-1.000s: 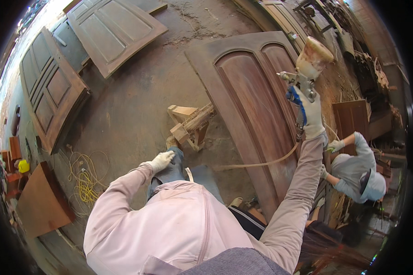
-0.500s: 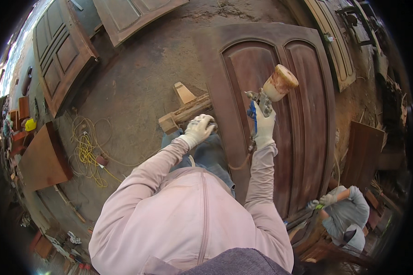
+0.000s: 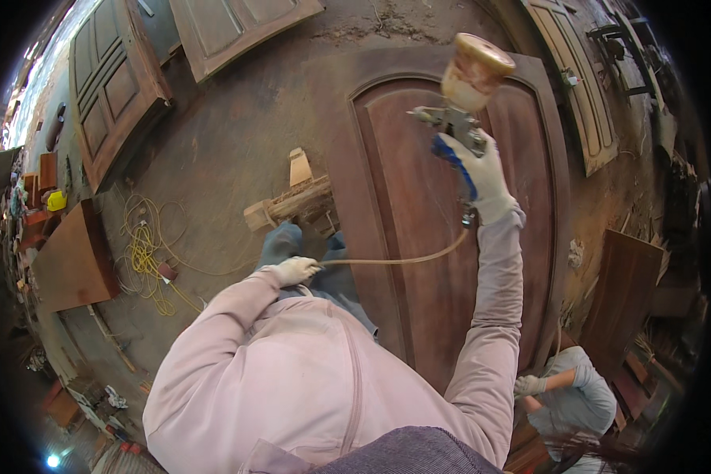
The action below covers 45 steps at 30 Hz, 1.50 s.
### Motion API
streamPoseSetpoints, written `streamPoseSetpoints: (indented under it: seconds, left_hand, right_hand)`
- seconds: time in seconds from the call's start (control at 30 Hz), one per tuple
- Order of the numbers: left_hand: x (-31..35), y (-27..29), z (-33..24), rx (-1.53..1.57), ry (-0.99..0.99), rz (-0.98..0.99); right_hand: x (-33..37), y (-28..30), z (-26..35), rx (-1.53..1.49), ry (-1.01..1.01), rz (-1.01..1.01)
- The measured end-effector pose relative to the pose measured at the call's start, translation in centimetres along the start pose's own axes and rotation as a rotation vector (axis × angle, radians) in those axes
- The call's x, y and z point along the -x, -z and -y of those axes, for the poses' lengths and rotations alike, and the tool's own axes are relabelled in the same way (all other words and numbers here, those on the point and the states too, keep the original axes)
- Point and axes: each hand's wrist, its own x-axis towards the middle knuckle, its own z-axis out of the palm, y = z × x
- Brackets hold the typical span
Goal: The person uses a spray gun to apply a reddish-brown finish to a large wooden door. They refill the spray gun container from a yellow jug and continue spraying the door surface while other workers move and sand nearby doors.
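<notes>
My right hand (image 3: 482, 178), in a white glove with a blue palm, is wrapped round the handle of a metal spray gun (image 3: 458, 126). A stained, cream-coloured cup (image 3: 475, 73) sits on top of the gun. Below the gun a reddish-brown panelled door (image 3: 434, 189) lies across the work area. A thin tan air hose (image 3: 403, 261) runs from the gun's handle to my left hand (image 3: 296, 270). That hand, gloved in white, is closed round the hose close to my waist.
A wooden trestle (image 3: 296, 201) props the door's left side. Coiled yellow cord (image 3: 146, 253) lies on the floor to the left. More panelled doors (image 3: 118, 95) lean at the far left. At the lower right a co-worker (image 3: 573, 395) in grey bends with gloved hands.
My right hand has carried the spray gun farther forward over the door. My left hand has drawn back toward my waist and now grips the hose, which stretches across.
</notes>
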Motion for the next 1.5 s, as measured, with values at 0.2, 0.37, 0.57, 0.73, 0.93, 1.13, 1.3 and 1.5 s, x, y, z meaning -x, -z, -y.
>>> streamPoseSetpoints:
  seconds: [0.2,0.37,0.57,0.73,0.93,1.13,1.3,1.5]
  left_hand:
    - [5.3,7.1,-17.1,-0.047,-0.167,-0.210]
    - [4.5,6.8,-25.8,-0.050,-0.323,-0.118]
    - [1.3,6.0,-25.7,0.115,-0.288,0.068]
    - [0.9,6.3,-20.6,-0.079,-0.067,0.062]
    - [-6.5,14.2,-30.6,-0.060,-0.642,-0.700]
    - [-12.9,23.2,-43.5,-0.224,-0.995,-1.025]
    - [-12.7,23.6,-44.1,-0.331,-1.001,-1.017]
    - [-10.6,22.3,-42.7,-0.286,-0.982,-1.003]
  right_hand:
    - [-4.6,1.6,-1.6,0.087,-0.053,0.079]
    - [-7.7,10.6,-1.6,0.121,0.016,-0.181]
    - [-11.5,24.2,-1.0,0.387,0.068,-0.580]
    - [-13.0,32.0,-1.0,0.740,0.113,-0.802]
    - [-8.4,23.8,0.1,0.394,0.190,-0.613]
    - [-0.7,8.6,2.9,0.006,0.249,-0.267]
    - [2.9,4.5,3.2,0.229,0.228,-0.258]
    - [5.1,3.0,2.7,0.296,0.084,-0.221]
